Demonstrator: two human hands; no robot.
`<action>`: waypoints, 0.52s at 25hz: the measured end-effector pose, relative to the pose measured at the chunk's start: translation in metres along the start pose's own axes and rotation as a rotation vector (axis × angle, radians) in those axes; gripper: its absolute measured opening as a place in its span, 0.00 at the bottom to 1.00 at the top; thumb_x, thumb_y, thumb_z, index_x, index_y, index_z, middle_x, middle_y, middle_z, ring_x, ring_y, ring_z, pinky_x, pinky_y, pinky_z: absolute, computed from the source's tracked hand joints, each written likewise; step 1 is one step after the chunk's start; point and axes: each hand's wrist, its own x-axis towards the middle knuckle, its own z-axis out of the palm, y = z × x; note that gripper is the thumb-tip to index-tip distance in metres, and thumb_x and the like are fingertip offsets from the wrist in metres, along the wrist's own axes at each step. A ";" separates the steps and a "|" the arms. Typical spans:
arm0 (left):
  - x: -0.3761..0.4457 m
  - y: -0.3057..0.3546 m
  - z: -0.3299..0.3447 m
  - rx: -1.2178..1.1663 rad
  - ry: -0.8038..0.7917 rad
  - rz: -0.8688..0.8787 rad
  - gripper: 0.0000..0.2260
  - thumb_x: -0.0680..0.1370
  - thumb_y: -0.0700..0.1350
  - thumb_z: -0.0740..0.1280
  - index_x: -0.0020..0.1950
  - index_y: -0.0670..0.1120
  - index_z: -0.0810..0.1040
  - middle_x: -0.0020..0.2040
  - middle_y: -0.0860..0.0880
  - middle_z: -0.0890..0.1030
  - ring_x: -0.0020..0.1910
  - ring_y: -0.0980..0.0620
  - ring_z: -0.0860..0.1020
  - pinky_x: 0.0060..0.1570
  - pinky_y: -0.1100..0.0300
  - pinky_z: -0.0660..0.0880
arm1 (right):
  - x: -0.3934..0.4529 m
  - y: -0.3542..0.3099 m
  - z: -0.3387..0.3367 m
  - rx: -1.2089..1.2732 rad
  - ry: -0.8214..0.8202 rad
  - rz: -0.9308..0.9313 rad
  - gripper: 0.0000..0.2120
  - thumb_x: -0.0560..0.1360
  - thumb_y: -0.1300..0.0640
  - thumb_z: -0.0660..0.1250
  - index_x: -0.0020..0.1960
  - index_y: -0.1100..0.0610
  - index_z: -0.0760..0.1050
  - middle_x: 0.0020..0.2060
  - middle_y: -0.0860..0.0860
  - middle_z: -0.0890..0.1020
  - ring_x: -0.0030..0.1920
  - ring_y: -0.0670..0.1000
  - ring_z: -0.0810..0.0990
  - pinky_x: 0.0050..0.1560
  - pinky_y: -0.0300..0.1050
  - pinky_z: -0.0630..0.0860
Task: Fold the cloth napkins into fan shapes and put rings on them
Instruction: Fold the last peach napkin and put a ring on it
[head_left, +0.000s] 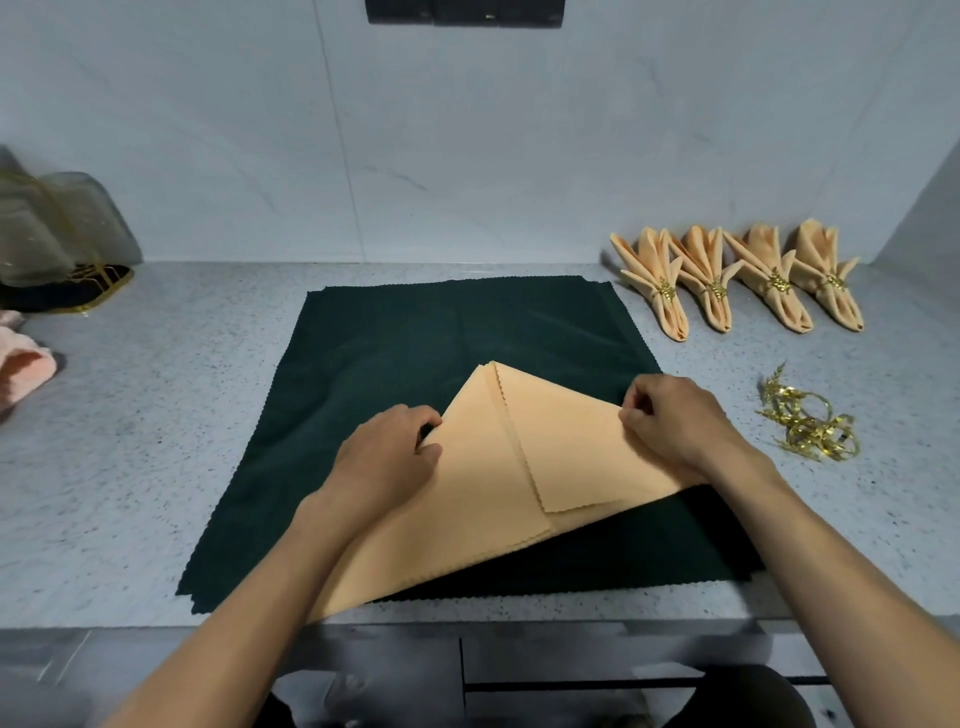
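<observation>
A peach cloth napkin (493, 467) lies folded into a layered triangle on a dark green cloth (415, 338), its point aimed away from me. My left hand (387, 457) pinches the napkin's left edge. My right hand (670, 421) pinches its right corner, with the fingers curled over the fabric. Several finished peach napkin fans (737, 280), each with a gold ring, lie in a row at the back right. A small pile of loose gold rings (805, 421) sits to the right of my right hand.
The speckled grey counter (156, 415) meets a white wall at the back. A sheer bag on a dark gold-trimmed tray (62, 244) stands at the far left, with a pink cloth (21, 369) in front of it. The counter's front edge runs just below the green cloth.
</observation>
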 end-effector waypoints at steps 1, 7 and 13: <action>-0.001 -0.001 0.003 0.015 0.019 0.011 0.13 0.78 0.48 0.62 0.62 0.56 0.76 0.47 0.57 0.74 0.47 0.54 0.73 0.47 0.55 0.73 | 0.006 -0.003 0.002 0.001 0.006 -0.032 0.04 0.76 0.55 0.63 0.43 0.49 0.75 0.42 0.47 0.80 0.45 0.50 0.77 0.48 0.51 0.75; 0.004 0.002 0.017 0.215 -0.063 0.122 0.19 0.81 0.55 0.57 0.72 0.53 0.63 0.70 0.57 0.67 0.69 0.49 0.65 0.63 0.47 0.63 | 0.028 -0.047 0.053 0.022 -0.170 -0.204 0.24 0.83 0.45 0.49 0.78 0.51 0.58 0.77 0.48 0.63 0.76 0.52 0.61 0.75 0.55 0.59; 0.003 -0.009 0.031 0.291 -0.177 0.176 0.28 0.82 0.62 0.46 0.80 0.54 0.46 0.81 0.56 0.46 0.79 0.52 0.46 0.76 0.42 0.46 | 0.023 -0.038 0.076 -0.151 -0.189 -0.380 0.26 0.84 0.44 0.43 0.80 0.46 0.48 0.80 0.43 0.50 0.79 0.48 0.45 0.78 0.51 0.42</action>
